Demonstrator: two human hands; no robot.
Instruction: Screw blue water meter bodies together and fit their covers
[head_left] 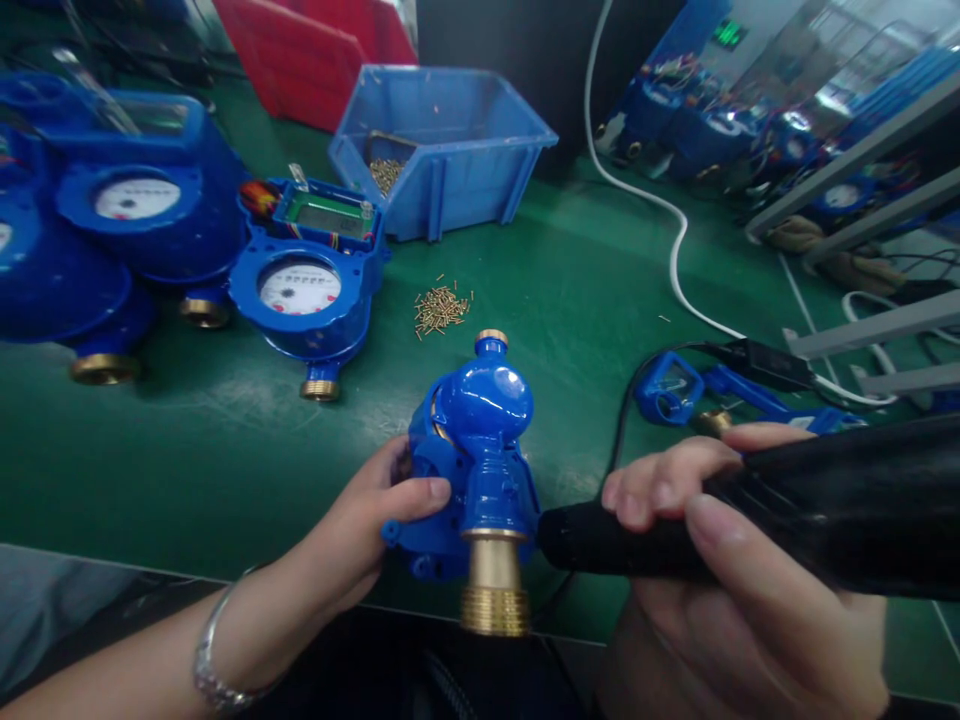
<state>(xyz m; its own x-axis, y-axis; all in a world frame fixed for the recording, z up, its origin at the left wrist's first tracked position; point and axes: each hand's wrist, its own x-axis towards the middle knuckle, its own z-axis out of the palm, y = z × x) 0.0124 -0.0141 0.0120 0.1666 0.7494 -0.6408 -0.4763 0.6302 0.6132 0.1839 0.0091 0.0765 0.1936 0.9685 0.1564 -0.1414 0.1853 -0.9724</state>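
Observation:
A blue water meter (pixel 487 410) with threaded brass ends is tipped over near the table's front edge, its dial facing away from me. My left hand (pixel 397 490) is closed round its left side, thumb on the blue housing. My right hand (pixel 720 540) grips a black electric screwdriver (pixel 840 500), which lies level. The screwdriver's nose is at the meter's right side; its bit is hidden, so I cannot tell whether it sits on a screw. Beyond the meter lies a small heap of brass screws (pixel 441 309).
Several upright water meters stand at left, the nearest (pixel 300 290) with an open display box. Behind them are a blue parts bin (pixel 480 185) holding screws and a red bin (pixel 300 60). At right are a white cable (pixel 679 240), blue plastic parts (pixel 670 388) and a metal rack (pixel 885 325).

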